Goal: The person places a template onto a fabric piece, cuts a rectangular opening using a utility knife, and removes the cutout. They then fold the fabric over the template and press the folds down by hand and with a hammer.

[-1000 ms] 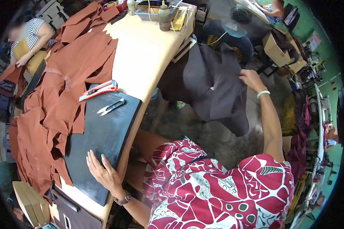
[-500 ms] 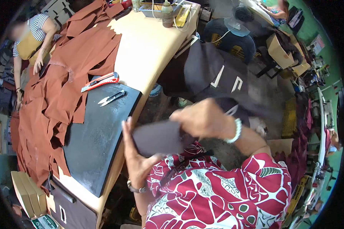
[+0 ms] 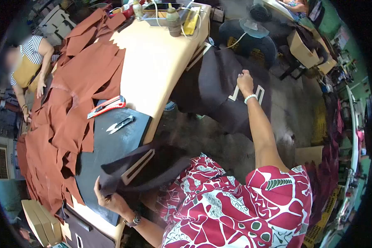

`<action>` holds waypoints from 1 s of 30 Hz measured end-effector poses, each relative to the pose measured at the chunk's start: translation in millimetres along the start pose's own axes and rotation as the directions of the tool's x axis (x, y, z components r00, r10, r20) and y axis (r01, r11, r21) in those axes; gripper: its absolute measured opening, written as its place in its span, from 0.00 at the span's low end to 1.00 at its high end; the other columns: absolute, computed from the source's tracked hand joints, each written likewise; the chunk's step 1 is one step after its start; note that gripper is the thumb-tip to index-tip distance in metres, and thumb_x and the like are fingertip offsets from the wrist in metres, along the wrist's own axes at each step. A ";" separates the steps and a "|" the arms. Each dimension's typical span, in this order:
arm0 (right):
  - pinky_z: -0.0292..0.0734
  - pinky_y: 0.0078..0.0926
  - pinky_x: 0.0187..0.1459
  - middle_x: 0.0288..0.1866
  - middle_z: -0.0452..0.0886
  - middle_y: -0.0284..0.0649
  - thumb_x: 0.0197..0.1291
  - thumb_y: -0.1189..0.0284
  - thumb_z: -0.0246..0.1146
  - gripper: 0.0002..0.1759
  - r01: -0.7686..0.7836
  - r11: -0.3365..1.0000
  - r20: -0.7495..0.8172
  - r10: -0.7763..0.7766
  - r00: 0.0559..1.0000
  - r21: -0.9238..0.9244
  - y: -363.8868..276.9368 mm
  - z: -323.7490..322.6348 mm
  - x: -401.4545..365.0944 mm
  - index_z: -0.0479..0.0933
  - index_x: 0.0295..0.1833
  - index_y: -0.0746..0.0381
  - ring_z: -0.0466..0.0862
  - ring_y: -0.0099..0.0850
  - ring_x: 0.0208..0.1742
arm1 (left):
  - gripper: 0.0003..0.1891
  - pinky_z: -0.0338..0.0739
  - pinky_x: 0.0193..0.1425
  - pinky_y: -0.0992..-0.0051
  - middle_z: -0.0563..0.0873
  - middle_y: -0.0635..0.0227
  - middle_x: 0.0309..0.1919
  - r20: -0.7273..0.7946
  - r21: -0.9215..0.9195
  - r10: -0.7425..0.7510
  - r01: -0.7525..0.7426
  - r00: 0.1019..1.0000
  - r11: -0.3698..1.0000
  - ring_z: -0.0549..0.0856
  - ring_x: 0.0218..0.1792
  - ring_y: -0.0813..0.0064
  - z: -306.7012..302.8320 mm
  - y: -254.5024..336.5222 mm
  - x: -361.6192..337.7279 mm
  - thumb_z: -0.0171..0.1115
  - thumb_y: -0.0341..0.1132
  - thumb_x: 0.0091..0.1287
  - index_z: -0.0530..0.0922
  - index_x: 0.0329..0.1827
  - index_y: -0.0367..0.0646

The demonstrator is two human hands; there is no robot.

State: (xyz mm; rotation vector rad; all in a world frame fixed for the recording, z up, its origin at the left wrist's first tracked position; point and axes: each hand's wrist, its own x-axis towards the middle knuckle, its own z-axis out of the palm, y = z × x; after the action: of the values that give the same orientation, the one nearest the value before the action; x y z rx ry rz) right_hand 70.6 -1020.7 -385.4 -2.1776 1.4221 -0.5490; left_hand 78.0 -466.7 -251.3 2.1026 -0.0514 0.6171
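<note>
My left hand point(image 3: 113, 201) grips the lower left corner of a dark cloth piece point(image 3: 165, 167) that has a pale slot-shaped outline on it. This piece hangs over the table edge and my lap. My right hand point(image 3: 245, 82) is closed on a larger dark cloth point(image 3: 219, 78) at the right, between two pale strips on it. On the black mat point(image 3: 111, 153) lie a red cutter point(image 3: 107, 106) and small thread snips point(image 3: 120, 124). Brown cloth pieces point(image 3: 66, 107) are heaped along the table's left side.
Across the table point(image 3: 153, 53) a person point(image 3: 31, 60) in a striped top touches the brown pieces. Bottles point(image 3: 173, 22) and a tray stand at the far end. A fan point(image 3: 254, 27), a cardboard box point(image 3: 304, 49) and a chair are at the upper right.
My hands have moved apart: the left down and left with the dark piece, now spread out; the right up and right onto the larger dark cloth.
</note>
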 end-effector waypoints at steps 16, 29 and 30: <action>0.57 0.57 0.64 0.60 0.74 0.46 0.52 0.54 0.66 0.22 -0.036 0.942 0.242 0.122 0.963 -0.333 -3.7 25.1 88.7 0.81 0.50 0.53 0.70 0.48 0.64 | 0.08 0.67 0.35 0.72 0.75 0.65 0.24 -0.154 0.172 -0.073 0.100 0.985 0.980 0.69 0.28 0.75 -1.8 -30.4 0.2 0.56 0.25 0.64 0.72 0.33 0.26; 0.73 0.46 0.44 0.37 0.81 0.55 0.64 0.70 0.55 0.08 0.219 0.970 -0.203 -0.195 0.959 0.102 45.5 -10.0 98.7 0.72 0.46 0.61 0.80 0.55 0.42 | 0.14 0.69 0.40 0.74 0.78 0.67 0.28 -0.110 0.303 -0.146 0.173 0.983 0.937 0.70 0.31 0.76 -11.5 -34.0 -0.1 0.59 0.36 0.67 0.77 0.36 0.28; 0.73 0.49 0.43 0.36 0.82 0.55 0.64 0.69 0.54 0.08 0.232 0.972 -0.236 -0.217 0.947 0.040 57.8 -11.6 105.8 0.72 0.47 0.58 0.80 0.57 0.42 | 0.14 0.68 0.38 0.73 0.76 0.67 0.27 -0.127 0.312 -0.124 0.158 0.984 0.937 0.69 0.30 0.76 -6.8 -29.5 -0.2 0.57 0.35 0.68 0.75 0.35 0.27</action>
State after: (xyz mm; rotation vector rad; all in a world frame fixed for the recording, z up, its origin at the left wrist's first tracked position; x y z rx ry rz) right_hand 62.0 -1140.2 -402.6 -2.2956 1.2512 -0.9456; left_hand 82.8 -444.2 -271.0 2.3570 0.2759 0.6848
